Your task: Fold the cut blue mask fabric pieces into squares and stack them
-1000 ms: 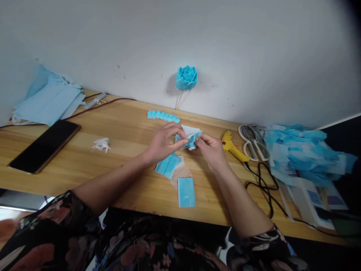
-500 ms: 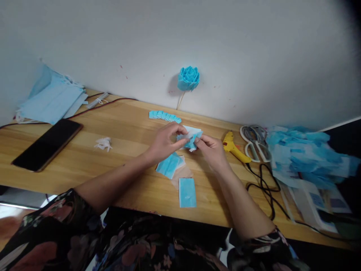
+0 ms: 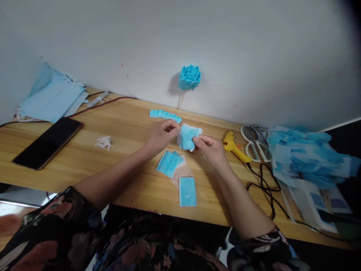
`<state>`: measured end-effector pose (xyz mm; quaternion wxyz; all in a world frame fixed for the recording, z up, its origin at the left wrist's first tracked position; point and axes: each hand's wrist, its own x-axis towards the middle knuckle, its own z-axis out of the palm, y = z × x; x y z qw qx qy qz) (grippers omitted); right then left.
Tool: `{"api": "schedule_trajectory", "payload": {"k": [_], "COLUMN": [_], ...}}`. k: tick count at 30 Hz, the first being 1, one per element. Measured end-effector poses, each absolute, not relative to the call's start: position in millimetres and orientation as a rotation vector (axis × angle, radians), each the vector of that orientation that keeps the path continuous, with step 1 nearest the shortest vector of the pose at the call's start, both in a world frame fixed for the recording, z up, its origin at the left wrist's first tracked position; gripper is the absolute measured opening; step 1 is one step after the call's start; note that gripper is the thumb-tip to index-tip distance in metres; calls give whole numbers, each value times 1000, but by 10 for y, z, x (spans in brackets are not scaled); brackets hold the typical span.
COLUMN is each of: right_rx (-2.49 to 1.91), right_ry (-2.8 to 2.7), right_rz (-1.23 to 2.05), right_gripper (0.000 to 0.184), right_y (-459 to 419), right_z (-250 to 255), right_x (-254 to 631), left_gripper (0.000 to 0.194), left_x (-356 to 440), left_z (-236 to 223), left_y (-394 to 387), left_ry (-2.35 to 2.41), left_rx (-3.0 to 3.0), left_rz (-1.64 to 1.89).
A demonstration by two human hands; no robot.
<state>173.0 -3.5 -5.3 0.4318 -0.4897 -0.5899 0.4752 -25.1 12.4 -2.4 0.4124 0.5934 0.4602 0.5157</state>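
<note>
A small blue-and-white piece of mask fabric (image 3: 188, 137) is held up over the table, its blue face spread towards me. My right hand (image 3: 210, 148) pinches its right edge, thumb in front. At the upper left edge, my left hand (image 3: 163, 136) closes thumb and fingertips on the fabric. Just below lie cut blue fabric pieces (image 3: 168, 164), overlapping a beige sheet (image 3: 182, 175). Nearer to me is a blue rectangle of fabric (image 3: 187, 192). Behind my hands runs a row of small folded blue pieces (image 3: 165, 115).
A blue fabric flower (image 3: 190, 77) on a thin stem leans at the wall. On the right are a yellow glue gun (image 3: 236, 147), scissors (image 3: 255, 146) and a heap of blue scraps (image 3: 304, 150). Face masks (image 3: 53, 98), a phone (image 3: 48, 142) and white scraps (image 3: 103, 142) lie left.
The crumpled fabric has been opened out flatter, its blue side now showing. My left hand has shifted left and up, from the fabric's middle to its edge. My right hand stays almost still.
</note>
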Motion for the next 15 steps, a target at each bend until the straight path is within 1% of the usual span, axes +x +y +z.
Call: {"api": "schedule_trajectory", "payload": {"k": [3, 7, 15], "right_rx": [-1233, -1239, -1205], "right_ry": [-1476, -1503, -1508], "right_rz": [1131, 1130, 1123], "right_gripper": [47, 48, 46], "right_y": [-31, -33, -25], "right_z": [-22, -16, -60], "right_x": [1730, 1721, 1753], "left_gripper": [19, 20, 24], "left_x": [-293, -285, -266], "left_z": [17, 15, -23], "left_y": [146, 133, 117], "left_ry": [1154, 1074, 970], "left_rx": [1394, 1430, 1408], "left_rz": [1310, 1262, 1188]}}
